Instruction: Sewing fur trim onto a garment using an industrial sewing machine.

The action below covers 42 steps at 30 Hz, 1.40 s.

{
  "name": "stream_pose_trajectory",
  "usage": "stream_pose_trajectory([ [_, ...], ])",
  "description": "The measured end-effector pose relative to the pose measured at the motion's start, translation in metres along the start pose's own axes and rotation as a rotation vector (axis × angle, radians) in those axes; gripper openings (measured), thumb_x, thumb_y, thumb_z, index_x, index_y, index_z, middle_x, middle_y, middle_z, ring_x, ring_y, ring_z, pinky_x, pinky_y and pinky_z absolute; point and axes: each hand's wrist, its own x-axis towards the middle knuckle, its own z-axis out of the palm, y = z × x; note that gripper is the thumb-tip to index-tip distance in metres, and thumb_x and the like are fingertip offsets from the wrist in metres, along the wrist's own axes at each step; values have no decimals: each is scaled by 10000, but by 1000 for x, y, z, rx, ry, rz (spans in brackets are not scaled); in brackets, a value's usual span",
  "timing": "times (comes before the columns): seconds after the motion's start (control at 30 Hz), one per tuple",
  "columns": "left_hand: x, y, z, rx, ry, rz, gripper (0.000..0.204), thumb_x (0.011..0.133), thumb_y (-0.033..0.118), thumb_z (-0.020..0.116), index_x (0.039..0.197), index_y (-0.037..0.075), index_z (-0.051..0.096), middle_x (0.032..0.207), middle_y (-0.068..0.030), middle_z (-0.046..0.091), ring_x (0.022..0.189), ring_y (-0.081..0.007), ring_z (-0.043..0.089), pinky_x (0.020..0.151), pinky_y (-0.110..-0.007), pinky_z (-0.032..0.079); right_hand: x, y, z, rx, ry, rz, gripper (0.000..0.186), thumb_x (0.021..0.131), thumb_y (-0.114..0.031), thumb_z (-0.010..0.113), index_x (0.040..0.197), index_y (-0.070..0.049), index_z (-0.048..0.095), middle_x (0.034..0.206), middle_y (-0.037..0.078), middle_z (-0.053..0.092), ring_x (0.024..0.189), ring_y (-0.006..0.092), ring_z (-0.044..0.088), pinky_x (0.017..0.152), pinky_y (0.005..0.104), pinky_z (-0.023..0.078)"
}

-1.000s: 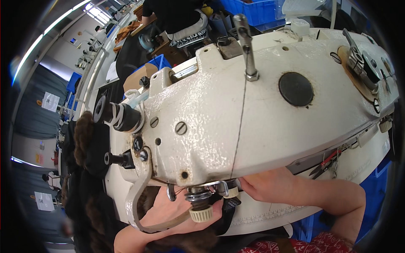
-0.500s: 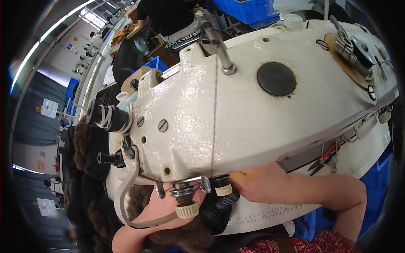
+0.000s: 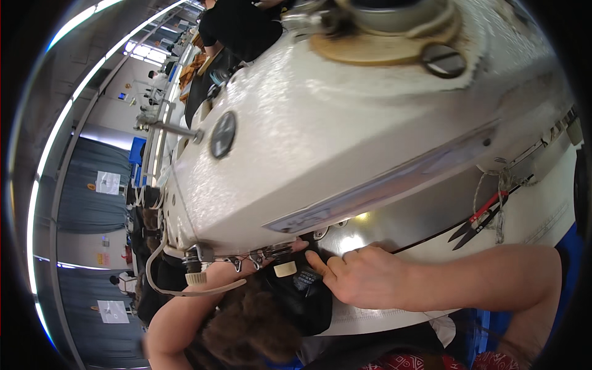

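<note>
A white industrial sewing machine [image 3: 259, 154] fills the middle of the view. Beneath its head lies a black fabric piece [image 3: 314, 308] with a small printed label, next to brown fur [image 3: 253, 327] at my left forearm. My left hand [image 3: 246, 266] reaches in behind the thread tension knobs [image 3: 285, 269]; a fingertip shows by the fabric's far edge, the other fingers being mostly hidden. My right hand [image 3: 364, 277] is closed at the fabric's right edge, its index finger laid along that edge and the remaining fingers curled.
Red-handled thread snips [image 3: 481, 216] hang on a string at the right, beneath the machine arm. A metal plate [image 3: 431, 213] and the white table [image 3: 376, 317] lie beside my right hand. A person in black [image 3: 237, 28] sits beyond the machine.
The view has shifted along the machine and nearer to its arm. My right hand, formerly partly behind the machine, now shows at the fabric's edge. My left hand stays under the head.
</note>
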Motion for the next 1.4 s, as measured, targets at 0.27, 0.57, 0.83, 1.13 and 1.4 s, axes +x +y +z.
stream_pose_trajectory([
  [0.27,5,11,8,-66,-47,-44,315,845,341,876,1036,103,796,998,-3,763,924,-97,686,859,-294,558,-1,0,-3,54,-22,45,592,843,-134,568,1396,78,597,749,43,633,609,175,688,497,340,566],
  [0.57,-8,23,16,-22,-49,-41,326,905,324,794,1134,96,751,1104,-36,732,1016,-132,668,914,-307,547,6,-1,2,165,1,113,617,827,-127,574,1410,75,586,687,41,613,583,181,673,444,376,536],
  [0.83,-33,24,14,123,-90,85,330,930,310,749,1176,90,723,1148,-48,709,1056,-146,652,937,-317,540,21,13,-9,433,-103,249,541,836,-95,625,1320,146,595,738,113,725,677,244,740,557,368,571],
  [1.13,-29,17,5,135,-127,85,337,959,294,699,1223,85,692,1197,-63,684,1101,-163,634,962,-328,532,26,13,-8,353,-185,212,636,808,-146,641,1382,113,550,692,118,701,647,282,720,562,409,550],
  [1.4,-26,9,-4,149,-173,159,344,984,279,654,1264,80,664,1241,-75,661,1140,-178,618,985,-339,525,25,20,-22,742,-183,509,467,933,-117,583,1369,48,619,857,153,742,749,250,738,676,383,577],
])
